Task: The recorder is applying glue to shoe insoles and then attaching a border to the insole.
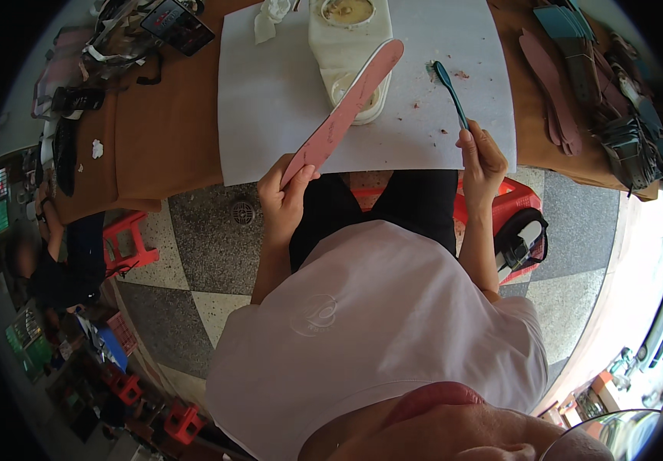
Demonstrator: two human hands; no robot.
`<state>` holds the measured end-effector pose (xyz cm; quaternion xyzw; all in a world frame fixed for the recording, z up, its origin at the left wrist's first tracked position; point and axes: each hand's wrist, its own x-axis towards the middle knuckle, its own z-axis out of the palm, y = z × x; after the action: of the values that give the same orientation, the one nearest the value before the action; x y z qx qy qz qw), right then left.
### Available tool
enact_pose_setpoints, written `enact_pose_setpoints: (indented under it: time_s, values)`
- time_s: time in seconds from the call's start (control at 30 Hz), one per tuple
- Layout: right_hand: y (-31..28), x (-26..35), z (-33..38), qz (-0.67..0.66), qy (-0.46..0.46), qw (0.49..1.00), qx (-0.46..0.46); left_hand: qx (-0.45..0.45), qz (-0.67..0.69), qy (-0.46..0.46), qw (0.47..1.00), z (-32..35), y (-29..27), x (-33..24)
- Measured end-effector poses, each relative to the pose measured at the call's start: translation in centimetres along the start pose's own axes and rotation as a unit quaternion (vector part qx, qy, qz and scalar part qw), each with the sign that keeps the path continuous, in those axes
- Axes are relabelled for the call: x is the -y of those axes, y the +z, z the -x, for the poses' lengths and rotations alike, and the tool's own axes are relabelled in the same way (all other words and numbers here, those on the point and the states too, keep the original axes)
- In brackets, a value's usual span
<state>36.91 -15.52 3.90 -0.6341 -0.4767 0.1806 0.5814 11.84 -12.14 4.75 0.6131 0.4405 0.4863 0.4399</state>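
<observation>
My left hand is closed around the narrow end of a long pink insole board with a pale edge. The board slants up and to the right, its wide end over a white plastic container. That container has a round opening with yellowish paste at the far end and another opening at the near end, partly hidden by the board. In my right hand is a toothbrush with a dark teal handle, gripped near its lower end. Its head points away from me, above the white sheet, apart from the board.
Pink insole boards lie on the brown-covered table at right, beside bundled dark pieces. A phone, crumpled tissue and plastic bags are at the far left. Red stools stand below; another person is at left.
</observation>
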Motion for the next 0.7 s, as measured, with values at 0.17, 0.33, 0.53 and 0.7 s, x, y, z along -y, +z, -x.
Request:
enact_pose_setpoints:
  time_s: [0.17,0.33,0.53,0.7]
  values:
    - [0.0,0.2,0.6,-0.045,-0.019,0.998,0.028,-0.005,0.172,-0.099,0.980,-0.2,1.0,-2.1]
    - [0.3,0.4,1.0,-0.101,-0.052,0.992,0.046,0.035,0.293,-0.135,0.946,-0.3,0.8,-2.3]
    - [0.4,1.9,1.3,-0.113,-0.019,0.987,0.111,0.050,0.360,-0.155,0.919,-0.4,0.7,-2.7]
    - [0.3,2.0,1.4,-0.112,-0.035,0.984,0.136,0.066,0.413,-0.188,0.889,-0.4,0.9,-2.6]
